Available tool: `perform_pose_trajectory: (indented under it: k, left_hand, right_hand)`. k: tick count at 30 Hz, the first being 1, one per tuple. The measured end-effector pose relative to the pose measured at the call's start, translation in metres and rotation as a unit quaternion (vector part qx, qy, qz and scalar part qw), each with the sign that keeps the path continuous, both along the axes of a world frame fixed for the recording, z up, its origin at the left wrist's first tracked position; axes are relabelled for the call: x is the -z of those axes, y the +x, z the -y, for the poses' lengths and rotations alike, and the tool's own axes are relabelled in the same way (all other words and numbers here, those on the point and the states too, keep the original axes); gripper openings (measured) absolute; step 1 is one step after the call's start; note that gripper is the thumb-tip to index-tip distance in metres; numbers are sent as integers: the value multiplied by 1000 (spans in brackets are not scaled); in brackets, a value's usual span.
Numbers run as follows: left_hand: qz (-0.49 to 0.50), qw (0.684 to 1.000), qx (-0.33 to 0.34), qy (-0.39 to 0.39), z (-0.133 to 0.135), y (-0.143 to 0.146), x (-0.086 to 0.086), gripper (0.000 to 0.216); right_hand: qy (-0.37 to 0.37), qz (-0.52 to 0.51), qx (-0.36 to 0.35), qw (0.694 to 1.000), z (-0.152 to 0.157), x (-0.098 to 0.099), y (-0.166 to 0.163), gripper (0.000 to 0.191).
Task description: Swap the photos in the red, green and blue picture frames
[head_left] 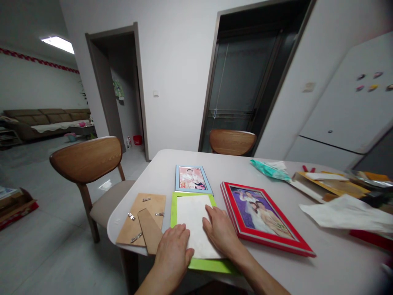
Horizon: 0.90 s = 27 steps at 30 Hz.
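A lime-green picture frame [211, 265] lies flat near the table's front edge, with a white sheet of paper [194, 213] over its middle. My left hand [175, 248] rests on the sheet's left edge, fingers stretched forward. Across from it, my right hand [220, 227] lies on the sheet's right side, fingers extended and thumb out. Left of the frame is a tan backboard [155, 200] with metal clips and a stand leg. A light blue framed photo [193, 179] touches or nearly touches the green frame's far edge. To the right, red picture frames [242, 223] seem stacked, a portrait in the top one.
On the table's [239, 170] right side are a teal plastic wrapper [270, 170], a yellow-brown envelope [340, 185] and crumpled white paper [346, 213]. One wooden chair [89, 159] stands at the left, another chair [232, 141] at the far side.
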<state>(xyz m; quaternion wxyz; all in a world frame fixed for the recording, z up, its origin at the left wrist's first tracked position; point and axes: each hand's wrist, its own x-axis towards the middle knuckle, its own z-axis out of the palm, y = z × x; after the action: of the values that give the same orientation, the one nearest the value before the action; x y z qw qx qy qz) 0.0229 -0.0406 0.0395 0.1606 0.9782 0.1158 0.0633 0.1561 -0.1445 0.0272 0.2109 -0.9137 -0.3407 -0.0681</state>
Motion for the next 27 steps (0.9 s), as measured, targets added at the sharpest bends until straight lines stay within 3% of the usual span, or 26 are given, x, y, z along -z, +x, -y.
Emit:
perform_pose_trajectory:
  k: [5,11,15,18,22,27]
  left_hand:
    - [24,999,0,31,-5,7,2,31]
    - [42,999,-5,33,-7,14,6,30]
    - [51,998,-10,32,-7,16,6,34]
    - [84,996,-14,32,-25,-1,9,40]
    - [129,988,-55,61,-73,-47,20,49]
    - [83,989,-106,54,-115,-85,33,50]
  right_hand:
    - [-43,29,10,999,2,4,-6,40]
    - [-38,-13,-90,995,21,6,-7,46]
    - [-60,-14,-109,992,25,1,-13,43]
    - [-60,-13,-97,993,23,-3,-17,38]
    - [-19,-4,-105,994,10,-8,-31,34]
    - [54,-6,-202,978,-36,-21,-69,30]
